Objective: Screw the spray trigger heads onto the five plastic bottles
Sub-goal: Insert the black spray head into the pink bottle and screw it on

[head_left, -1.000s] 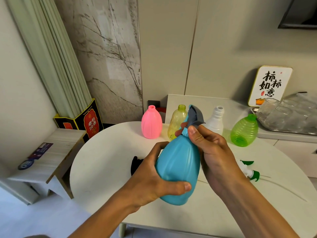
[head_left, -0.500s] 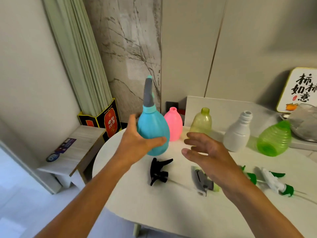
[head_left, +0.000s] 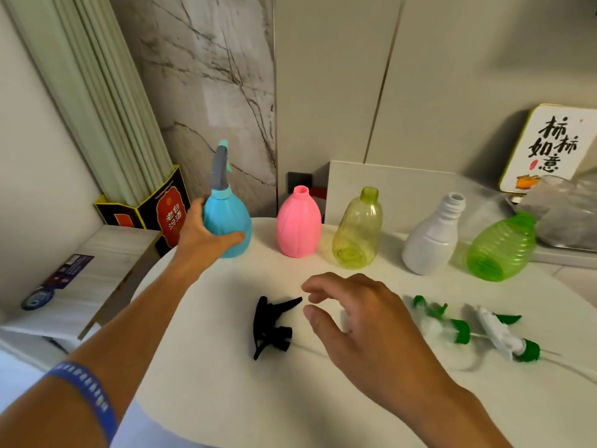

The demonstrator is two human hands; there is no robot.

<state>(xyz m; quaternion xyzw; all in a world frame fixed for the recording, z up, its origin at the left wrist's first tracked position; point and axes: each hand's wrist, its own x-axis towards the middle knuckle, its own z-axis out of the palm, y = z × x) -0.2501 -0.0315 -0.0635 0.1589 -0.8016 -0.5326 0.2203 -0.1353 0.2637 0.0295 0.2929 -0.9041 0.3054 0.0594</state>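
My left hand [head_left: 203,237] grips the blue bottle [head_left: 229,221], which stands upright at the table's far left with a grey trigger head [head_left: 220,168] on its neck. To its right stand a pink bottle [head_left: 298,223], a yellow-green clear bottle [head_left: 357,229], a white bottle [head_left: 431,239] and a green ribbed bottle [head_left: 500,248], all with bare necks. My right hand [head_left: 365,321] hovers with spread fingers just right of a black trigger head [head_left: 269,324] lying on the table. Two white-and-green trigger heads [head_left: 439,321] [head_left: 504,334] lie to the right.
The round white table [head_left: 226,399] has its edge at the lower left. A low wooden side table [head_left: 97,263] and a dark box [head_left: 158,211] stand left of it. A sign [head_left: 549,150] and a tray of glassware [head_left: 568,215] sit on the counter at the right.
My left hand has carried the blue bottle with its head from in front of me to the table's far left and stood it there. My right hand let go and moved toward the black trigger head.
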